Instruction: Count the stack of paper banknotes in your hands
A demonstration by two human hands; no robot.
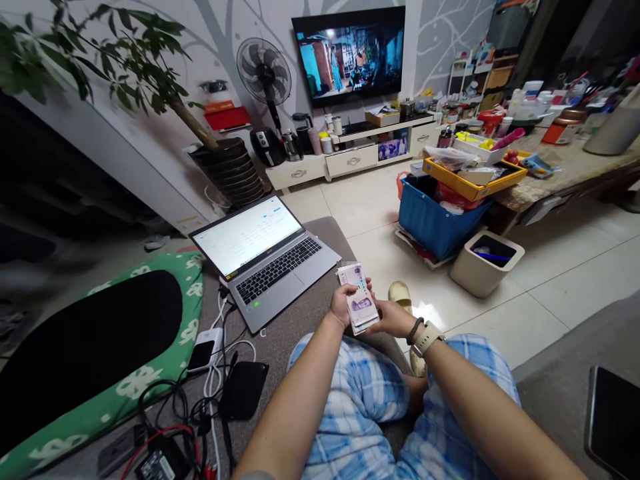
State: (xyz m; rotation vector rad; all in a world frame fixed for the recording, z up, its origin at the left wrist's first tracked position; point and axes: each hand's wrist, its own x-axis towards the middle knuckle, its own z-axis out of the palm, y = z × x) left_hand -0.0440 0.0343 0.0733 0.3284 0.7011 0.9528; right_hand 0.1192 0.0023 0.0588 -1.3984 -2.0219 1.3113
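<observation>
A stack of banknotes [361, 308], the top one purple with a printed portrait, is held above my lap. My left hand [342, 304] grips the stack along its left side, thumb lying across the top note. At the lower right edge, my right hand [393, 319] has its fingers closed on the same stack; some of its fingertips are hidden behind the notes. A watch [429, 339] and a dark bracelet sit on my right wrist. Just left of the notes, an open laptop [280, 277] rests on the grey couch seat.
Cables, a white device [206, 349] and a black pouch [244, 390] lie left of my leg. A blue bin [425, 217], a beige trash can [480, 280] and a cluttered table [565, 177] stand at right. A dark phone-like slab [615, 420] lies at lower right.
</observation>
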